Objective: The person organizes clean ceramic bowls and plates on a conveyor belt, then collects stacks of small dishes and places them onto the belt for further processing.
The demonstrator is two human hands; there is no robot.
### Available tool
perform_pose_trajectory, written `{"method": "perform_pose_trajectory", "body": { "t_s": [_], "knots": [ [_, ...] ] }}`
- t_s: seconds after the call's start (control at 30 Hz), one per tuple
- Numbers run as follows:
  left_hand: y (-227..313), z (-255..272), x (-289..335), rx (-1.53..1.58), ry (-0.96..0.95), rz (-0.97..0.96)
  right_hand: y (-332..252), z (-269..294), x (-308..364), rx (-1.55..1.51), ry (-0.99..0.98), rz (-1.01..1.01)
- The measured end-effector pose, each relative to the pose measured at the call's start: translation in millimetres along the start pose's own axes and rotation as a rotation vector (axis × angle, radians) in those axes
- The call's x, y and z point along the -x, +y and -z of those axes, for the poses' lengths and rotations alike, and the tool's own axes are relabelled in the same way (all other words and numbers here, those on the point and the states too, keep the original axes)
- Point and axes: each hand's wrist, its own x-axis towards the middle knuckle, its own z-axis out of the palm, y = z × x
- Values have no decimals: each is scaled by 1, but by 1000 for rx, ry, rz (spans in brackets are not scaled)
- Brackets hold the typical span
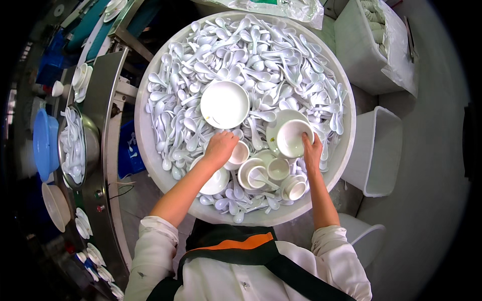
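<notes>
My right hand (312, 149) grips the rim of a deep white bowl (293, 139), its thumb over the edge. Under and behind that bowl lies a pale plate (273, 131) with yellowish food bits. My left hand (221, 149) is closed, fingers curled down beside a small white cup (237, 155); what its fingertips hold is hidden. A large round white tub (144, 135) is heaped with white soup spoons (256, 65). On the heap rests a wide white bowl (224, 105) with a few specks inside. Several cups (278, 169) and another bowl (216, 181) sit near the tub's front edge.
To the left runs a metal counter (103, 100) bearing a steel bowl of spoons (74, 145), a blue basin (45, 144) and stacked dishes (82, 78). On the right stand white bins (374, 150) and a large lined container (361, 55). A plastic bag (281, 10) lies behind the tub.
</notes>
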Motion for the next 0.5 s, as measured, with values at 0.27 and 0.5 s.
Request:
{"method": "perform_pose_trajectory", "body": {
  "t_s": [0.27, 0.5],
  "knots": [
    [76, 61, -5, 518, 364, 122, -76, -29, 62, 54, 195, 288],
    [79, 109, 40, 445, 550, 88, -120, -43, 118, -251, -127, 70]
  ]
}}
